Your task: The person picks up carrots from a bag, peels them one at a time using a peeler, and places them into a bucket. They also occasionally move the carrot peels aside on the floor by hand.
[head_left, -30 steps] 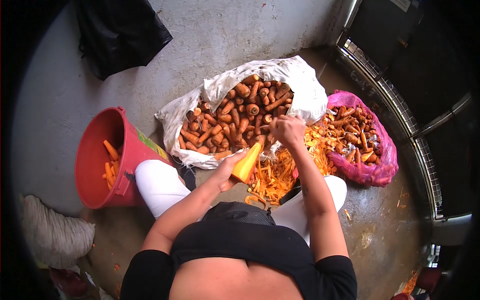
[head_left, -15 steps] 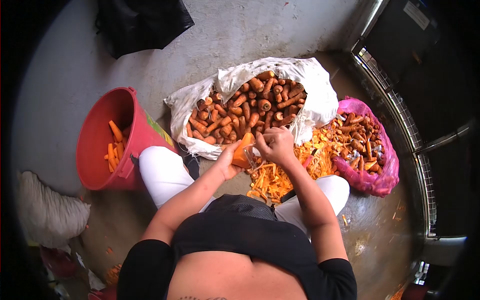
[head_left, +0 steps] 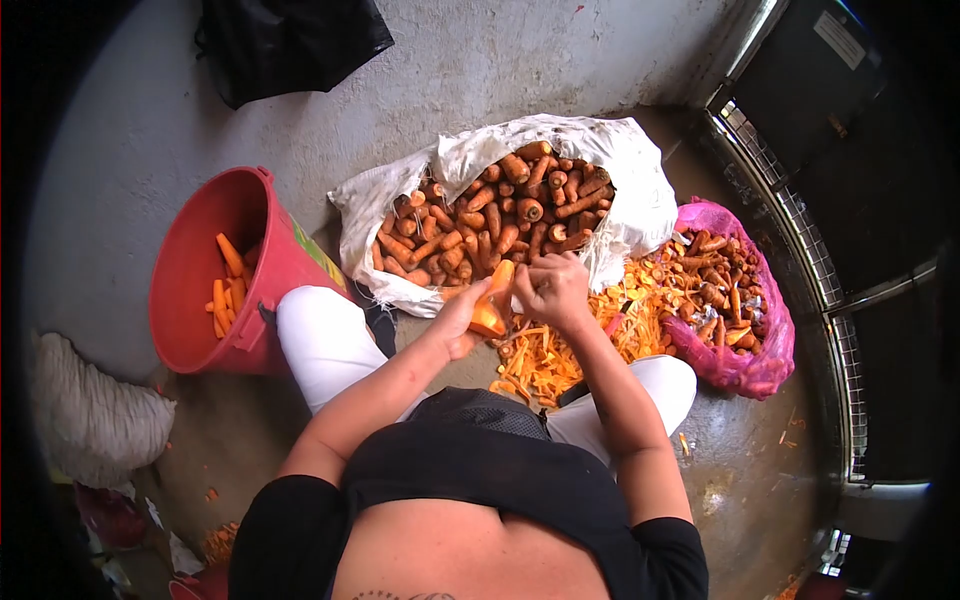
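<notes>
My left hand [head_left: 458, 322] is closed around a thick, bright orange peeled carrot [head_left: 492, 308], held tilted in front of me. Close beside it, my right hand [head_left: 556, 291] is a fist gripping what looks like a peeler, mostly hidden by the fingers. Below my hands lies a heap of orange carrot peelings [head_left: 545, 362] on the floor between my legs. Just beyond them, an open white sack [head_left: 640, 185] holds many unpeeled carrots [head_left: 490, 222].
A red bucket [head_left: 180, 300] with peeled carrots [head_left: 228, 290] leans at my left. To the right sits a pink mesh bag [head_left: 770, 365] of carrot scraps [head_left: 715, 285]. A pale sack [head_left: 100, 410] lies at far left, a black bag [head_left: 290, 50] hangs on the wall.
The carrot has turned slightly in my left hand, and a shiny part seen beside my right fist is now harder to see. The view has shifted a little.
</notes>
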A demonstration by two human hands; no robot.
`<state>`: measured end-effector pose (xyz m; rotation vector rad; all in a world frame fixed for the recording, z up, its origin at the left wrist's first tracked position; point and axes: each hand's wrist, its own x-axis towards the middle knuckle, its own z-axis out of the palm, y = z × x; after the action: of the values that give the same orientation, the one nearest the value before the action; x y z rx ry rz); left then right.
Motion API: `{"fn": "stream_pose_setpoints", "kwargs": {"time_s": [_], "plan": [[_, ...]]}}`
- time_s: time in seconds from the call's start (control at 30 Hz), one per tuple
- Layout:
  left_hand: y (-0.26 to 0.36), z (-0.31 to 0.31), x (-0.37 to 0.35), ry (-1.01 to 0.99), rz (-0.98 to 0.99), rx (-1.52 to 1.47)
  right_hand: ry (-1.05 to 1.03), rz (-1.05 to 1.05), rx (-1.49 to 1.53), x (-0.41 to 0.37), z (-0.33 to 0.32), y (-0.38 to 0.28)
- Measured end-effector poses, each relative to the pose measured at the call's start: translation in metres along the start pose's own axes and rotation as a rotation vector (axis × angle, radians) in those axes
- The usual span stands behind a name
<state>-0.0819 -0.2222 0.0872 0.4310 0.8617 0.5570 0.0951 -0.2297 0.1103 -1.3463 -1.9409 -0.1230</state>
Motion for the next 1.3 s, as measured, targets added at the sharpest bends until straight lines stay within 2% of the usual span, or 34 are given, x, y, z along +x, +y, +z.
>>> {"fn": "stream_pose_setpoints", "kwargs": {"time_s": [0.07, 0.13, 0.23, 0.33, 0.37, 0.47, 0.5, 0.6, 0.63, 0.77, 0.93, 0.97, 1.0, 1.07, 1.1, 1.2, 1.3], "plan": [[0.003, 0.003, -0.01, -0.078, 0.0, 0.071, -0.007, 0.132, 0.023, -0.004, 0.01, 0.029], [0.002, -0.002, -0.013, -0.153, -0.062, 0.081, -0.129, 0.18, -0.315, 0.001, 0.007, 0.055], [0.008, 0.004, -0.025, -0.229, -0.067, 0.123, -0.102, 0.398, -0.519, -0.006, 0.012, 0.086], [0.012, -0.003, -0.019, -0.186, -0.093, -0.044, -0.016, 0.467, -0.435, -0.002, 0.012, 0.08], [0.011, -0.01, -0.014, -0.195, -0.111, -0.083, -0.165, 0.585, -0.216, 0.0, 0.016, 0.083], [0.011, -0.02, -0.003, -0.175, -0.164, -0.141, -0.204, 0.439, 0.176, 0.01, 0.001, 0.04], [0.009, -0.017, -0.003, -0.083, -0.149, -0.13, -0.188, 0.298, 0.172, 0.008, 0.001, 0.03], [0.001, -0.025, 0.007, -0.096, -0.145, -0.125, -0.018, -0.019, 0.198, 0.004, 0.007, 0.004], [0.0, -0.021, 0.005, -0.031, -0.114, -0.06, -0.055, -0.048, 0.18, 0.007, 0.001, -0.004], [0.001, -0.013, 0.0, -0.04, -0.102, -0.026, -0.057, -0.115, 0.178, 0.008, 0.0, -0.008], [0.006, -0.001, -0.022, -0.092, -0.006, 0.175, 0.041, -0.089, 0.053, 0.003, 0.015, 0.026], [0.005, -0.006, -0.017, -0.1, -0.104, 0.137, -0.03, -0.005, -0.08, 0.002, 0.019, 0.042], [0.005, -0.003, -0.021, -0.105, -0.108, 0.144, -0.103, 0.081, -0.213, 0.001, 0.02, 0.055], [0.011, 0.006, -0.035, -0.114, -0.112, 0.162, -0.078, 0.26, -0.394, -0.006, 0.022, 0.08], [0.01, 0.001, -0.032, -0.156, -0.101, 0.149, -0.13, 0.339, -0.493, -0.006, 0.013, 0.081], [0.014, -0.008, -0.022, -0.163, -0.075, 0.012, -0.009, 0.375, -0.388, -0.001, 0.012, 0.074], [0.017, -0.015, -0.011, -0.064, -0.11, -0.041, -0.133, 0.389, 0.052, 0.001, 0.007, 0.044]]}}
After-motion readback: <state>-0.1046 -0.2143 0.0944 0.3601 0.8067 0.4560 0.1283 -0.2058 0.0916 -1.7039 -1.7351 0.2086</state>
